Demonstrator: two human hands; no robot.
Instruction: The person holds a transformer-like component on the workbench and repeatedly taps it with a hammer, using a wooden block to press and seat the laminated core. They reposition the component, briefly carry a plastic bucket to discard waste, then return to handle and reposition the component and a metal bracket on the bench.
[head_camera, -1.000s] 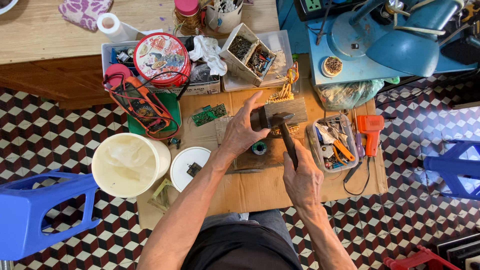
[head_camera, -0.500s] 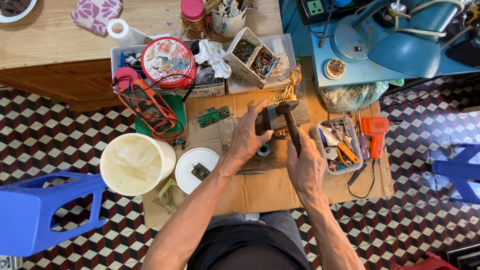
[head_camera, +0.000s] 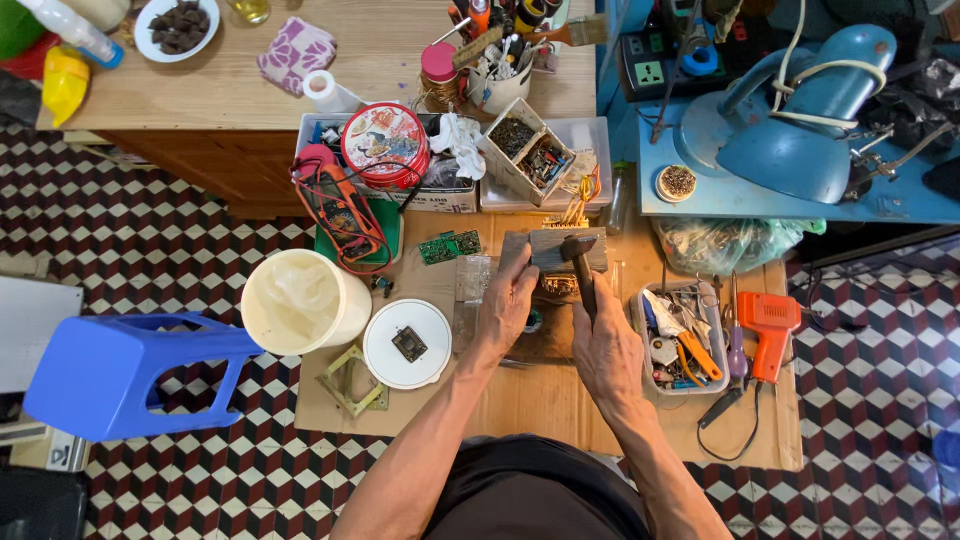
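Right hand (head_camera: 607, 352) fingers curled shut round hammer (head_camera: 582, 272) handle; hammer head rests on grey block (head_camera: 550, 250) at the cardboard sheet's (head_camera: 520, 400) far middle; left hand (head_camera: 508, 300) fingers bent, gripping block's left edge, thumb underside hidden; copper coil part (head_camera: 560, 287) just under block, partly hidden by hands; green circuit board (head_camera: 450, 246) left of block; white lid (head_camera: 407, 343) with small chip left of left hand; white bucket (head_camera: 300, 300) further left; tool tray (head_camera: 675, 340) right of right hand; orange gun (head_camera: 768, 325) beyond tray; red tin (head_camera: 385, 145) far-left of block.
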